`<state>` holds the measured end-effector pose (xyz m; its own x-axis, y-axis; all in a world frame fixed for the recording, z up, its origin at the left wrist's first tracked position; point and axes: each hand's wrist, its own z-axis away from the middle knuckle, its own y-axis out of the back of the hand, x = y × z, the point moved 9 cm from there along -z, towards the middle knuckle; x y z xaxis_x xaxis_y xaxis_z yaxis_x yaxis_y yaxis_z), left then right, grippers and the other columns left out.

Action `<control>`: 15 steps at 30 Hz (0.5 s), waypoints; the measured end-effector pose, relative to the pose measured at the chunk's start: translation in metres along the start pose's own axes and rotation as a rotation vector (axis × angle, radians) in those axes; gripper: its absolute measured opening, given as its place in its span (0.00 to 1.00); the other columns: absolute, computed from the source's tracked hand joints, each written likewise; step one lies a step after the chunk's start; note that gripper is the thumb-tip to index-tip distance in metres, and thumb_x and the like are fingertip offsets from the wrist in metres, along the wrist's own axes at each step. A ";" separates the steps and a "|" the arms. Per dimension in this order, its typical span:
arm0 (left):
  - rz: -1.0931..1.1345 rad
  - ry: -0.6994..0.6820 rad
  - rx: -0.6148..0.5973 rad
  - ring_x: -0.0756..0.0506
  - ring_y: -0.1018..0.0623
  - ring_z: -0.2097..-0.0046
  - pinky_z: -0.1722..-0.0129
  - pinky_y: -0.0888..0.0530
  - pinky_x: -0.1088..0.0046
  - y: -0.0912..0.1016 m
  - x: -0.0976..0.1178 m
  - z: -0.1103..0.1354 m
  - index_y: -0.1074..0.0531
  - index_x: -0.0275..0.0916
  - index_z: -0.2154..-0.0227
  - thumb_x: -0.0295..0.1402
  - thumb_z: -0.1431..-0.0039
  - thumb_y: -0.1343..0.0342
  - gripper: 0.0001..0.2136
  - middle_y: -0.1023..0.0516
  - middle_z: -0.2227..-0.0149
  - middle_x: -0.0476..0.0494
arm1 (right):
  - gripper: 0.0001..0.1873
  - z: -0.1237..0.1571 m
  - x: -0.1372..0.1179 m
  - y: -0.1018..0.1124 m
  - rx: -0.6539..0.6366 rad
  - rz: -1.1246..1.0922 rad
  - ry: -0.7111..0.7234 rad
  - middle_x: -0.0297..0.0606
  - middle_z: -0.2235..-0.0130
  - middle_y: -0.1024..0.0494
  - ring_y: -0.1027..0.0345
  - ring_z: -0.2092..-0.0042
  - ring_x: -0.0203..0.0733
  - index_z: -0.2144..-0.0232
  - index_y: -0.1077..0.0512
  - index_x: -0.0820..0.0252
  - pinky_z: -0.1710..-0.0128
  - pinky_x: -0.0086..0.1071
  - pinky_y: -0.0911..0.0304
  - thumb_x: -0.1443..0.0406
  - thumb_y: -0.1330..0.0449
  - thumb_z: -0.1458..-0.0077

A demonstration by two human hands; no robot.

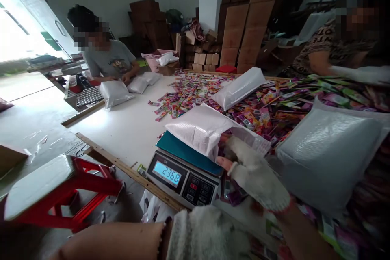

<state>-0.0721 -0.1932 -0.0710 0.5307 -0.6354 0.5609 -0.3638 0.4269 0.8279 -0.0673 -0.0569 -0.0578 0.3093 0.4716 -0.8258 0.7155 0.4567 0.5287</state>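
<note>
A filled white plastic mailer bag (199, 126) lies on the teal pan (176, 146) of a digital scale (183, 183), whose blue display (167, 173) is lit with digits. My right hand (257, 172), in a pale fingerless knit glove, pinches the bag's near right end between thumb and fingers, beside its loose flap. Low in front of the scale is my left hand (210, 233), gloved the same way; its fingers are lost in shadow and blur. Another stuffed white bag (329, 154) rests to the right, on top of small colourful packets (268, 118).
A third white bag (240, 87) lies on the packet heap behind the scale. Across the white table (134, 126), a person (109, 57) handles white bags (114, 93). Another person (332, 48) is at the right. A red stool (61, 191) stands left of the wooden table edge (122, 166).
</note>
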 end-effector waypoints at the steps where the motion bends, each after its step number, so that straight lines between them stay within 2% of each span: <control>1: -0.112 0.011 0.030 0.45 0.23 0.64 0.68 0.24 0.65 0.014 0.000 0.000 0.23 0.46 0.66 0.34 0.33 0.51 0.11 0.22 0.61 0.44 | 0.17 -0.011 -0.001 -0.011 -0.064 0.022 -0.006 0.36 0.59 0.22 0.27 0.61 0.43 0.49 0.28 0.53 0.58 0.35 0.27 0.60 0.42 0.40; 2: -0.251 0.031 0.075 0.45 0.24 0.64 0.67 0.25 0.65 0.029 -0.002 -0.001 0.24 0.43 0.65 0.32 0.32 0.53 0.11 0.22 0.61 0.44 | 0.13 -0.019 -0.001 -0.022 -0.131 0.058 0.002 0.36 0.62 0.23 0.28 0.62 0.43 0.53 0.28 0.55 0.57 0.36 0.28 0.62 0.41 0.42; 4: -0.548 0.095 0.205 0.46 0.25 0.65 0.66 0.28 0.67 0.060 -0.008 0.000 0.27 0.40 0.62 0.31 0.31 0.54 0.11 0.23 0.60 0.45 | 0.09 -0.027 0.002 -0.038 -0.212 0.142 0.092 0.37 0.62 0.23 0.28 0.57 0.46 0.59 0.28 0.56 0.49 0.39 0.30 0.66 0.43 0.43; 6: -0.765 0.180 0.308 0.47 0.25 0.65 0.69 0.30 0.69 0.083 -0.021 0.003 0.28 0.41 0.56 0.28 0.31 0.55 0.10 0.23 0.56 0.45 | 0.12 -0.024 0.006 -0.039 -0.197 0.209 0.203 0.40 0.60 0.23 0.29 0.50 0.47 0.60 0.27 0.57 0.41 0.43 0.36 0.71 0.47 0.45; 7: -0.850 0.221 0.334 0.47 0.25 0.65 0.71 0.32 0.69 0.090 -0.028 0.004 0.30 0.42 0.53 0.26 0.31 0.56 0.12 0.23 0.54 0.44 | 0.13 -0.019 0.010 -0.035 -0.163 0.228 0.224 0.41 0.60 0.23 0.29 0.50 0.47 0.61 0.27 0.57 0.41 0.42 0.36 0.72 0.48 0.46; 9: -0.987 0.291 0.341 0.47 0.25 0.68 0.74 0.35 0.68 0.096 -0.043 0.008 0.31 0.41 0.50 0.23 0.32 0.57 0.15 0.23 0.53 0.42 | 0.13 -0.002 0.020 -0.017 -0.060 0.250 0.192 0.41 0.61 0.23 0.28 0.55 0.45 0.65 0.27 0.57 0.48 0.40 0.31 0.73 0.50 0.46; 11: -1.017 0.313 0.329 0.47 0.26 0.70 0.75 0.36 0.67 0.096 -0.050 0.012 0.30 0.40 0.54 0.21 0.33 0.57 0.14 0.23 0.56 0.43 | 0.12 0.025 0.032 0.008 0.071 0.232 0.101 0.39 0.62 0.23 0.28 0.59 0.45 0.66 0.27 0.56 0.56 0.38 0.29 0.71 0.49 0.42; 13: -0.915 0.256 0.330 0.46 0.28 0.71 0.74 0.36 0.66 0.090 -0.045 0.016 0.30 0.41 0.60 0.24 0.32 0.56 0.11 0.23 0.60 0.45 | 0.10 0.063 0.054 0.039 0.245 0.177 -0.039 0.36 0.61 0.21 0.26 0.60 0.46 0.62 0.24 0.51 0.59 0.39 0.28 0.65 0.47 0.37; 15: -0.725 0.124 0.324 0.46 0.28 0.69 0.73 0.34 0.66 0.073 -0.030 0.019 0.30 0.42 0.63 0.29 0.30 0.54 0.08 0.24 0.61 0.47 | 0.09 0.107 0.083 0.072 0.414 0.153 -0.185 0.35 0.57 0.20 0.24 0.58 0.49 0.56 0.24 0.44 0.57 0.43 0.26 0.59 0.44 0.35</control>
<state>-0.1294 -0.1554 -0.0275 0.7945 -0.5983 -0.1040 -0.0899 -0.2852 0.9542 0.0767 -0.0655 -0.1094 0.5096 0.3509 -0.7856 0.8311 0.0356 0.5550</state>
